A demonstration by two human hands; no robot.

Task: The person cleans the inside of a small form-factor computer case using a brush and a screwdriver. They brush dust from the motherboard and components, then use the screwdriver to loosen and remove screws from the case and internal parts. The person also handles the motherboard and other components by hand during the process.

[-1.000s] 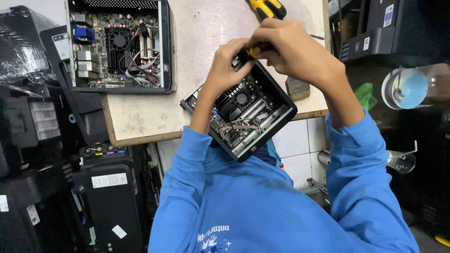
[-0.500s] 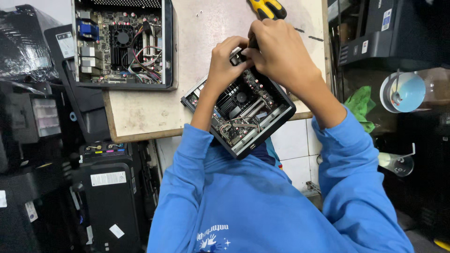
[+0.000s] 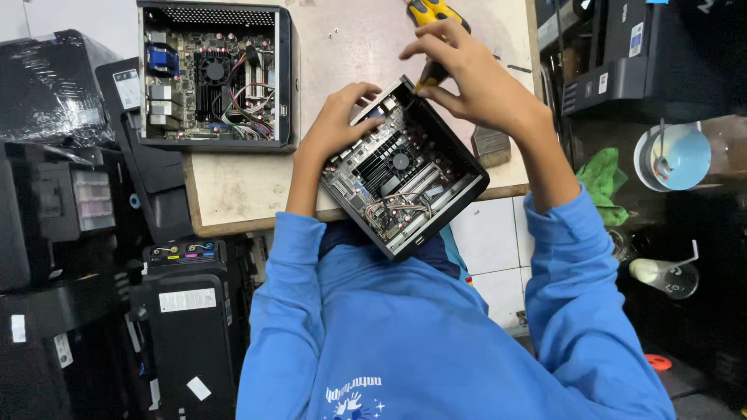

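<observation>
While the left hand (image 3: 336, 124) steadies the small open black metal computer case (image 3: 405, 167) by its left edge, fingers curled against the rim and the board inside, the right hand (image 3: 475, 82) sits at the case's far corner, fingers pinched closed around a yellow-and-black-handled screwdriver (image 3: 430, 31). Its shaft points down into that far corner, so the right hand is the nearer one to the work. Tilted on a diagonal, the case overhangs the near edge of the worn pale wooden tabletop (image 3: 249, 194). Inside lie a green circuit board with a finned cooler and fan (image 3: 393, 162) and a bundle of coloured wires (image 3: 401, 204). To the far left a second, larger open case (image 3: 214, 74) holds its own board.
</observation>
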